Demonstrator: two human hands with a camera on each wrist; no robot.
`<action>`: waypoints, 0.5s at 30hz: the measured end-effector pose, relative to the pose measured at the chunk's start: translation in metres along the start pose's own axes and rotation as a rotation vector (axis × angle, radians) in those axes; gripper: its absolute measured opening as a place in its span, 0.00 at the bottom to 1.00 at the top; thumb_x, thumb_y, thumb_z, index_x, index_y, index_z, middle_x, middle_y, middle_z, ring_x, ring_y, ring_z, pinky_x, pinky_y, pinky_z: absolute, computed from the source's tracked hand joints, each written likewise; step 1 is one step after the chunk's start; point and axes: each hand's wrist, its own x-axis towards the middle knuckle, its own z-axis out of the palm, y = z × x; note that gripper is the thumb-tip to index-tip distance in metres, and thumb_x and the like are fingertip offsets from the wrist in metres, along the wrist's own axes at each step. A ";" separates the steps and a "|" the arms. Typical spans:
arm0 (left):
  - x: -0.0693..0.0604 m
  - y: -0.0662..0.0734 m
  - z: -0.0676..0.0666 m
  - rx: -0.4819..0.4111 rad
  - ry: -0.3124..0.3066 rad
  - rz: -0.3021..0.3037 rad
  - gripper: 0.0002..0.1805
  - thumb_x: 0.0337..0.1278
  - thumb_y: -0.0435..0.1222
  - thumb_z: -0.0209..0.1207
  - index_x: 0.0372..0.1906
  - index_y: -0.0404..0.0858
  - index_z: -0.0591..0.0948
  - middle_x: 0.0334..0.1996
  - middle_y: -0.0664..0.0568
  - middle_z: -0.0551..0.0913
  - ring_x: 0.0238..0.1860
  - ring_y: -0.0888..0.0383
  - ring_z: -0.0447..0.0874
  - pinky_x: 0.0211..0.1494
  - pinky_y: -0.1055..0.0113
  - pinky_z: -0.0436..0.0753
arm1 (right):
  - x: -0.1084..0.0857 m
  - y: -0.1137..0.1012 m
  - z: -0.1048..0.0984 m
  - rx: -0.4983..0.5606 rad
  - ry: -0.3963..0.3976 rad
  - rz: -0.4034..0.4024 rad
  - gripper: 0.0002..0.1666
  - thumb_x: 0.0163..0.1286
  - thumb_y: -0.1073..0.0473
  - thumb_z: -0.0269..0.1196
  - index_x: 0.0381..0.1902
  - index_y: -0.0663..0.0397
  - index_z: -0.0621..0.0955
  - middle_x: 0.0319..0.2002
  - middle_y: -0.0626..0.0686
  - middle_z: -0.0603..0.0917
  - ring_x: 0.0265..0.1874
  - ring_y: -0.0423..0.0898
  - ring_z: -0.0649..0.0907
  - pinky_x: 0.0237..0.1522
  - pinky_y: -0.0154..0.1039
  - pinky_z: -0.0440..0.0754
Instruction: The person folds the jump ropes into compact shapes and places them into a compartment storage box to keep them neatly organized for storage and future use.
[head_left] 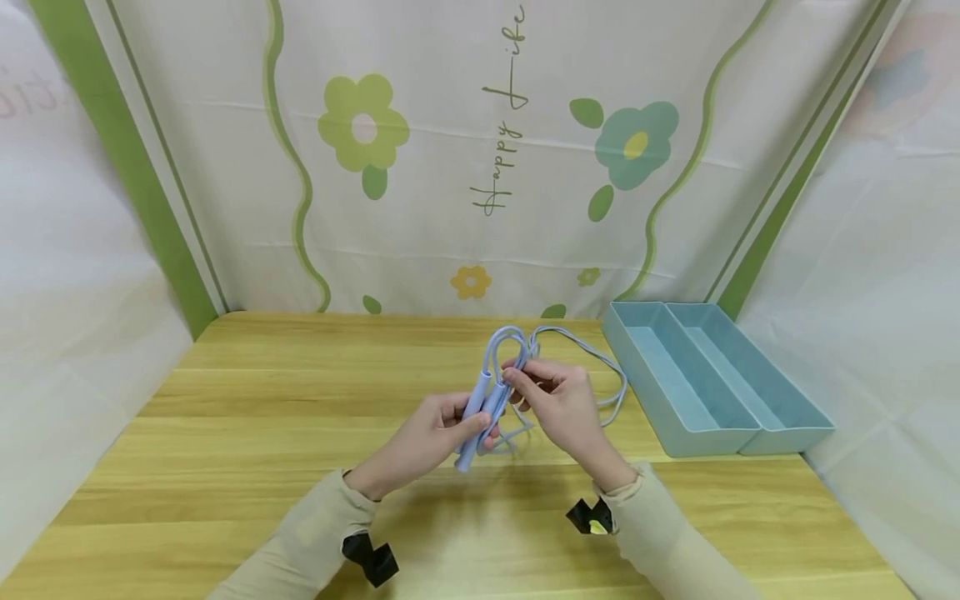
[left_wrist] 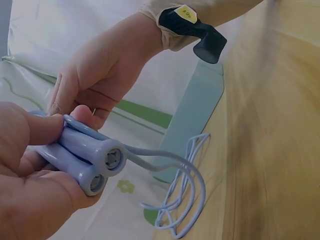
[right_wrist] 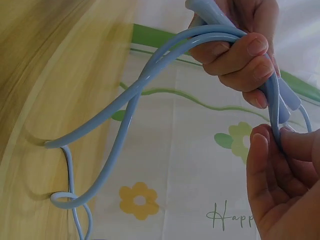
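Just below frame centre, gripping both handles, kinda tilted toward upper right, in left hand and pinching cord with right hand, nearer the loose loops.

Two blue-green trays are set side by side on wood-grain table, backed by flower-printed curtain lettered "Happy Life".

There is one jump rope with two handles. There are two grips, a left grip and a right grip. I see two sleeves and two black bits, one on each arm. Two blue boxes are on the right of one table. The far cloth has four flowers, five leaves, two wavy lines and two words.
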 end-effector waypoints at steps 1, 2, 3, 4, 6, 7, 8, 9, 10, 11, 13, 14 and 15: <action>0.000 0.000 0.000 -0.002 0.001 -0.008 0.16 0.74 0.38 0.53 0.57 0.33 0.78 0.40 0.35 0.82 0.40 0.50 0.82 0.46 0.56 0.82 | 0.000 -0.003 0.000 0.001 -0.001 -0.002 0.05 0.68 0.71 0.63 0.36 0.66 0.87 0.28 0.55 0.86 0.22 0.48 0.83 0.23 0.38 0.83; 0.000 0.000 -0.001 -0.008 0.000 -0.018 0.16 0.73 0.38 0.54 0.57 0.33 0.79 0.40 0.35 0.82 0.40 0.49 0.83 0.47 0.56 0.82 | 0.000 -0.006 0.001 0.002 -0.006 -0.009 0.05 0.68 0.72 0.63 0.36 0.66 0.86 0.28 0.56 0.86 0.22 0.47 0.83 0.23 0.39 0.83; 0.000 0.000 -0.001 -0.012 -0.003 -0.028 0.16 0.73 0.38 0.54 0.56 0.32 0.79 0.40 0.34 0.82 0.40 0.49 0.83 0.47 0.56 0.82 | 0.000 -0.009 0.001 0.006 -0.011 -0.009 0.05 0.68 0.72 0.63 0.36 0.67 0.86 0.28 0.57 0.85 0.22 0.47 0.83 0.23 0.41 0.83; 0.000 0.000 -0.002 -0.018 -0.007 -0.038 0.15 0.73 0.38 0.54 0.55 0.32 0.79 0.41 0.34 0.82 0.40 0.49 0.83 0.47 0.56 0.82 | 0.000 -0.012 0.001 0.008 -0.016 -0.010 0.05 0.68 0.73 0.62 0.36 0.68 0.86 0.27 0.58 0.85 0.22 0.48 0.82 0.23 0.42 0.83; 0.000 -0.001 -0.002 -0.031 -0.017 -0.053 0.15 0.73 0.39 0.54 0.54 0.32 0.80 0.42 0.32 0.81 0.41 0.49 0.83 0.47 0.56 0.82 | 0.000 -0.015 0.001 0.007 -0.022 -0.004 0.05 0.68 0.73 0.62 0.36 0.69 0.86 0.26 0.58 0.85 0.22 0.49 0.82 0.23 0.44 0.83; 0.000 -0.001 -0.002 -0.033 -0.021 -0.057 0.15 0.73 0.38 0.54 0.53 0.32 0.80 0.42 0.32 0.81 0.41 0.49 0.83 0.47 0.56 0.82 | 0.000 -0.016 0.001 0.005 -0.023 0.001 0.05 0.68 0.73 0.62 0.36 0.69 0.86 0.26 0.59 0.84 0.21 0.49 0.82 0.23 0.45 0.83; 0.000 0.000 -0.002 -0.032 -0.023 -0.059 0.15 0.73 0.38 0.54 0.53 0.32 0.80 0.42 0.32 0.81 0.41 0.49 0.83 0.47 0.56 0.82 | 0.000 -0.016 0.001 0.006 -0.024 0.004 0.05 0.68 0.73 0.62 0.36 0.69 0.86 0.26 0.59 0.84 0.21 0.50 0.82 0.23 0.45 0.83; 0.000 0.000 -0.002 -0.030 -0.023 -0.059 0.14 0.73 0.38 0.54 0.53 0.31 0.80 0.42 0.33 0.81 0.41 0.49 0.82 0.47 0.56 0.82 | 0.000 -0.016 0.001 0.005 -0.025 0.008 0.05 0.68 0.73 0.62 0.36 0.69 0.86 0.25 0.59 0.84 0.21 0.49 0.82 0.23 0.45 0.83; 0.000 0.001 -0.002 -0.025 -0.021 -0.058 0.14 0.73 0.37 0.54 0.53 0.31 0.79 0.41 0.34 0.82 0.40 0.49 0.82 0.47 0.56 0.82 | -0.001 -0.016 0.001 0.008 -0.027 0.011 0.05 0.68 0.73 0.62 0.36 0.68 0.86 0.25 0.59 0.84 0.21 0.48 0.82 0.22 0.45 0.83; 0.000 0.001 -0.001 -0.019 -0.015 -0.057 0.14 0.73 0.36 0.54 0.53 0.31 0.79 0.40 0.36 0.82 0.40 0.50 0.82 0.47 0.56 0.82 | -0.001 -0.016 0.001 0.012 -0.028 0.015 0.06 0.68 0.73 0.62 0.36 0.68 0.86 0.25 0.59 0.84 0.21 0.48 0.82 0.22 0.45 0.83; 0.000 0.003 -0.001 0.002 0.000 -0.052 0.13 0.73 0.35 0.54 0.52 0.30 0.79 0.38 0.40 0.82 0.39 0.51 0.82 0.46 0.57 0.82 | -0.001 -0.014 0.001 0.021 -0.031 0.025 0.06 0.69 0.73 0.62 0.36 0.67 0.86 0.25 0.59 0.84 0.21 0.44 0.82 0.23 0.45 0.83; -0.001 0.003 0.000 0.007 0.006 -0.051 0.13 0.73 0.35 0.53 0.52 0.30 0.79 0.37 0.41 0.82 0.39 0.52 0.82 0.46 0.57 0.82 | 0.000 -0.014 0.001 0.027 -0.031 0.028 0.06 0.69 0.73 0.61 0.36 0.67 0.86 0.25 0.60 0.84 0.21 0.44 0.82 0.23 0.45 0.83; -0.001 0.003 0.000 0.011 0.008 -0.048 0.13 0.73 0.35 0.53 0.52 0.30 0.79 0.37 0.41 0.82 0.38 0.52 0.82 0.46 0.57 0.82 | 0.000 -0.013 0.001 0.031 -0.031 0.034 0.06 0.69 0.73 0.61 0.36 0.67 0.86 0.26 0.60 0.84 0.21 0.43 0.82 0.23 0.44 0.83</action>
